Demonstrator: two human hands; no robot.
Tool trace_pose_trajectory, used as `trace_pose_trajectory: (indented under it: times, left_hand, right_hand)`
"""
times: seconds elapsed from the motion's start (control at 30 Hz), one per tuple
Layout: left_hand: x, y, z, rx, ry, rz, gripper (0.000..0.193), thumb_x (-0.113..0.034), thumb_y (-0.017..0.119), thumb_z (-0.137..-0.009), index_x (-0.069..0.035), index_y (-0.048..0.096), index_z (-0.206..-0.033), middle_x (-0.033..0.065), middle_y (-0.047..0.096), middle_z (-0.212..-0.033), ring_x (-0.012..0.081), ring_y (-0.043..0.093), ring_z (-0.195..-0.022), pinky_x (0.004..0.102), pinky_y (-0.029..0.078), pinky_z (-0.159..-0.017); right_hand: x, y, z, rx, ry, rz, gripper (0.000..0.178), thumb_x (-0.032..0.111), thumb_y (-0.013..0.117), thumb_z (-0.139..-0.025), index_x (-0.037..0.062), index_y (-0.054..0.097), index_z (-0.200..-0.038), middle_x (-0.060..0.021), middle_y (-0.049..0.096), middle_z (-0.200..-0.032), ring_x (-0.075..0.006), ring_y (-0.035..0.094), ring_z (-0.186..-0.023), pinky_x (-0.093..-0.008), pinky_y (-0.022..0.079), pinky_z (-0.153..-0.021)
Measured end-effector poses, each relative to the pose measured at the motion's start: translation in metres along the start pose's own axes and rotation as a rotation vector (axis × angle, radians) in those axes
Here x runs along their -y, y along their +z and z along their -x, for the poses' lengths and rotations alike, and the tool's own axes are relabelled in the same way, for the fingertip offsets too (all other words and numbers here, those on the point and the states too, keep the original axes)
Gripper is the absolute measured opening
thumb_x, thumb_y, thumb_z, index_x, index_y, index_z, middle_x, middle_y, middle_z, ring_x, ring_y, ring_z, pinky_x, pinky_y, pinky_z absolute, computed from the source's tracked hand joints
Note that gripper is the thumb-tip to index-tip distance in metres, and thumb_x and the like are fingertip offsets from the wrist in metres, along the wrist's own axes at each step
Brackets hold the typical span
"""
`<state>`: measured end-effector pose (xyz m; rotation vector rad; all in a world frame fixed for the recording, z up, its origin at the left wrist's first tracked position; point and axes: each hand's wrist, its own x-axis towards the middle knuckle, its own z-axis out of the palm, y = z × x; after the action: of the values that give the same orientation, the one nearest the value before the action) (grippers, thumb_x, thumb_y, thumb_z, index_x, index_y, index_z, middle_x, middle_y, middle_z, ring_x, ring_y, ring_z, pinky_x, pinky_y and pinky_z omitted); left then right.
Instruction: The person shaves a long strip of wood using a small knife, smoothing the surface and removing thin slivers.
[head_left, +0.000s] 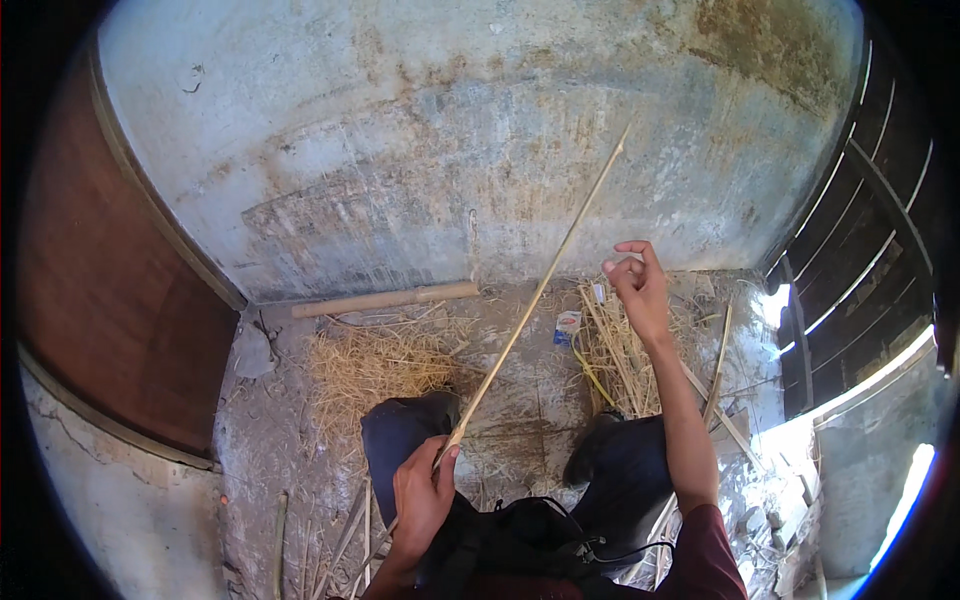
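Though it's slim, the stick (541, 289) is long; it's straw-yellow.

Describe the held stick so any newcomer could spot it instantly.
Below the stained wall, near the picture's bottom, is the person's left hand. From it a pale stick slants up rightward. Unlike the thicker pole lying along the wall's foot, it is slender and held.
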<state>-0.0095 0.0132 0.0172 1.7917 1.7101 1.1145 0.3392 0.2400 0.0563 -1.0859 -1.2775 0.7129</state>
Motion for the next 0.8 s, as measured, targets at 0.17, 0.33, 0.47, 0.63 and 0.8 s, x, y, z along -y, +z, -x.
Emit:
trace_pose_trajectory:
  times: [0.17,0.33,0.47,0.63,0.8]
  left_hand:
    - [-0.005,0.003,-0.011,-0.106,0.080,-0.102,0.023,-0.012,0.079,-0.096,-0.002,0.073,-0.116,0.0193,0.072,-0.095,0.0409,0.071,-0.082,0.0469,0.053,-0.072]
    - [-0.009,0.003,-0.020,-0.151,0.095,-0.169,0.030,-0.013,0.085,-0.090,-0.003,0.074,-0.116,0.0181,0.072,-0.097,0.0408,0.071,-0.087,0.0474,0.054,-0.075]
    - [-0.003,0.000,-0.025,-0.175,0.066,-0.206,0.031,-0.012,0.087,-0.088,-0.003,0.074,-0.115,0.0179,0.073,-0.097,0.0410,0.071,-0.088,0.0464,0.054,-0.077]
    - [0.000,-0.001,-0.025,-0.184,0.045,-0.117,0.030,-0.010,0.086,-0.087,-0.002,0.074,-0.113,0.0185,0.074,-0.099,0.0402,0.072,-0.090,0.0450,0.055,-0.079]
    - [-0.001,-0.001,-0.023,-0.195,0.054,-0.081,0.030,-0.008,0.086,-0.087,0.000,0.073,-0.113,0.0196,0.075,-0.101,0.0401,0.073,-0.091,0.0437,0.055,-0.080]
  right_hand:
    - [-0.001,-0.002,0.004,0.017,-0.073,0.119,0.033,0.008,0.077,-0.100,0.0052,0.057,-0.126,0.0030,0.058,-0.075,-0.0044,0.053,-0.070,-0.0243,0.041,-0.065]
    - [0.004,-0.010,0.006,-0.067,-0.105,0.115,0.034,0.006,0.077,-0.099,0.0045,0.057,-0.126,0.0018,0.059,-0.076,-0.0043,0.054,-0.071,-0.0246,0.042,-0.065]
    - [0.006,-0.012,0.008,-0.090,-0.112,0.168,0.038,0.010,0.080,-0.097,0.0049,0.058,-0.128,-0.0014,0.064,-0.080,-0.0091,0.061,-0.075,-0.0281,0.049,-0.069]
    - [-0.007,-0.009,0.008,-0.098,-0.169,0.425,0.048,0.017,0.086,-0.091,0.0065,0.059,-0.130,-0.0077,0.071,-0.096,-0.0202,0.071,-0.090,-0.0380,0.058,-0.080]
    - [0.002,0.004,0.013,-0.091,-0.219,0.391,0.047,0.020,0.084,-0.092,0.0072,0.060,-0.130,-0.0126,0.075,-0.109,-0.0284,0.075,-0.102,-0.0442,0.059,-0.084]
